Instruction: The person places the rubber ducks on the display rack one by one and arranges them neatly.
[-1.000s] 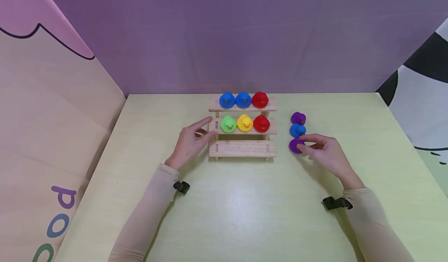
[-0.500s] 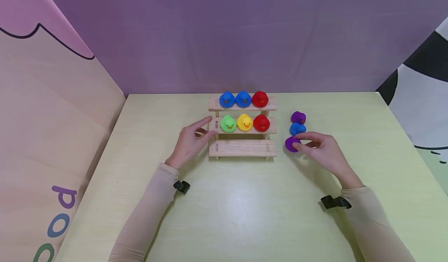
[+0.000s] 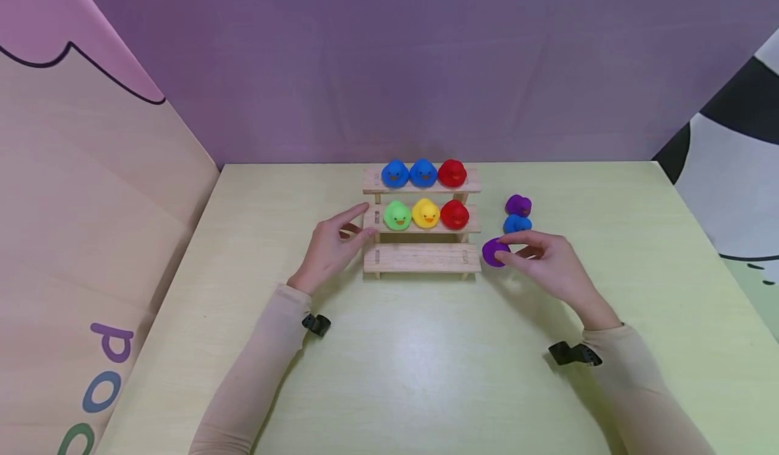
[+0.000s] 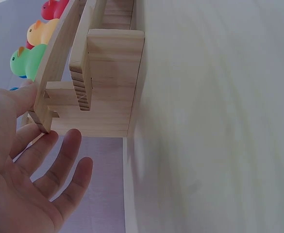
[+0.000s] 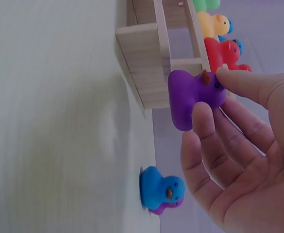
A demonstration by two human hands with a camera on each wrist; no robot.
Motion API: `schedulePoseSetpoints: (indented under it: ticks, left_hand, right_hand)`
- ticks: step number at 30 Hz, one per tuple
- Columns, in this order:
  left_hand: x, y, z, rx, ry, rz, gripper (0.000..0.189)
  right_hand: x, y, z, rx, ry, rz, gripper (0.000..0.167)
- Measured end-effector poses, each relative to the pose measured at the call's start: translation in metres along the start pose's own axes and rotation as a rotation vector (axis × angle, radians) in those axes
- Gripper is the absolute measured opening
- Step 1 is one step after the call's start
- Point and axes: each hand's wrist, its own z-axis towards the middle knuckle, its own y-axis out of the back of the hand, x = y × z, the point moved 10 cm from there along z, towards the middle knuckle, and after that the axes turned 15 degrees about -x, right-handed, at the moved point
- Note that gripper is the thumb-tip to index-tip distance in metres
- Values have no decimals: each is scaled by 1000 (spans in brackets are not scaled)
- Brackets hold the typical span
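Note:
A purple rubber duck (image 5: 183, 99) is pinched in my right hand (image 3: 538, 259), off the table and just right of the stand's lowest step. My left hand (image 3: 331, 249) grips the left end of the middle step of a three-step wooden stand (image 3: 420, 259), thumb above and fingers below in the left wrist view. Along that step sit a green duck (image 3: 397, 216), a yellow duck (image 3: 425, 213) and a red duck (image 3: 454, 214). Two blue ducks (image 3: 409, 174) and another red duck (image 3: 452, 173) line the top step. The bottom step is bare.
Behind my right hand, a blue duck (image 3: 517, 224) and a second purple duck (image 3: 518, 205) stand on the pale table (image 3: 414, 374). A purple backdrop (image 3: 426, 63) rises along the table's far edge.
My right hand has lifted the purple duck away from the blue one and carried it left, close to the stand. The left hand has kept its place on the middle step.

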Motion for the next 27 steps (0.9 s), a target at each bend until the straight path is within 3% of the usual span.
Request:
schedulePoseSetpoints:
  ticks: [15,27]
  left_hand:
    - [0,-1,0,0,8,5,59]
    - [-1,0,0,-5,5,5,58]
  right_hand:
    - [21,-14,0,7,26,20,37]
    - [43,-33,2,26,61,114,35]
